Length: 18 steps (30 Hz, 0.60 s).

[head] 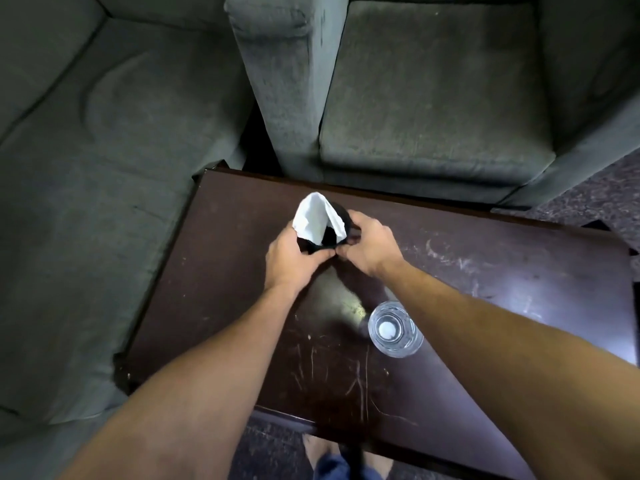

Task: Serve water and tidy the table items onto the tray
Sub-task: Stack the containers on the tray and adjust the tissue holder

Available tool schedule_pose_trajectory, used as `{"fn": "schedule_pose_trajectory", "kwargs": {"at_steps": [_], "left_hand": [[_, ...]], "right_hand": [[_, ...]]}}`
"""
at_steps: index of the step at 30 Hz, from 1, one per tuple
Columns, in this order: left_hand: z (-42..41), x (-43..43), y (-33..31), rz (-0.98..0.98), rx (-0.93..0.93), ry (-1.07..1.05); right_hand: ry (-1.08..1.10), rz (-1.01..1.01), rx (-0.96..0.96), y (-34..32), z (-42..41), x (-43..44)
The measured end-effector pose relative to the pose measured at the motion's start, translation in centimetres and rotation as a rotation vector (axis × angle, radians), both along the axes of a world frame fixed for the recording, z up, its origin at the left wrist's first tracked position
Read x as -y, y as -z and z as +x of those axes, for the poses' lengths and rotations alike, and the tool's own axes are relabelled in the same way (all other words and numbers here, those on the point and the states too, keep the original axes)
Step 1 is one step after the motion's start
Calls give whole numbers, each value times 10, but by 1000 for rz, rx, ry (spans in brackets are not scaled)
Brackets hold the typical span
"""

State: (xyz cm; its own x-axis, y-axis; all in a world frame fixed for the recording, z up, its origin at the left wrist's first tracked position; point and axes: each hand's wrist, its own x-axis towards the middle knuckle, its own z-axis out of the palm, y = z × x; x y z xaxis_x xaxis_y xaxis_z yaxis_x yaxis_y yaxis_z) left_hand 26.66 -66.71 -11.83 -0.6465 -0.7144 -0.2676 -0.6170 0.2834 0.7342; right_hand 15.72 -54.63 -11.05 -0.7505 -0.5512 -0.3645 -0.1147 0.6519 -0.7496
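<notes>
Head view: left hand (294, 259) and right hand (369, 245) both grip a black holder (323, 242) with a white napkin (317, 216) over the table (214, 271). Risk: a forearm could tip the glass (394, 329) nearby. No tray visible.

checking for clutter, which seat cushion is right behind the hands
The right-hand cushion; the left cushion lies past the armrest, beside the table.

1 glass (395, 329), 1 napkin (317, 216), 2 hands (294, 258)
</notes>
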Motion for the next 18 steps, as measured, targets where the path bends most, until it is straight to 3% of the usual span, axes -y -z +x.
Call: {"fn": "schedule_pose_trajectory", "kwargs": {"at_steps": [11, 18], "left_hand": [[-13, 29, 10, 46, 28, 23], [32, -4, 22, 69, 97, 62]], "right_hand": [[24, 45, 17, 11, -11, 28], [-30, 158, -17, -1, -3, -8]]}}
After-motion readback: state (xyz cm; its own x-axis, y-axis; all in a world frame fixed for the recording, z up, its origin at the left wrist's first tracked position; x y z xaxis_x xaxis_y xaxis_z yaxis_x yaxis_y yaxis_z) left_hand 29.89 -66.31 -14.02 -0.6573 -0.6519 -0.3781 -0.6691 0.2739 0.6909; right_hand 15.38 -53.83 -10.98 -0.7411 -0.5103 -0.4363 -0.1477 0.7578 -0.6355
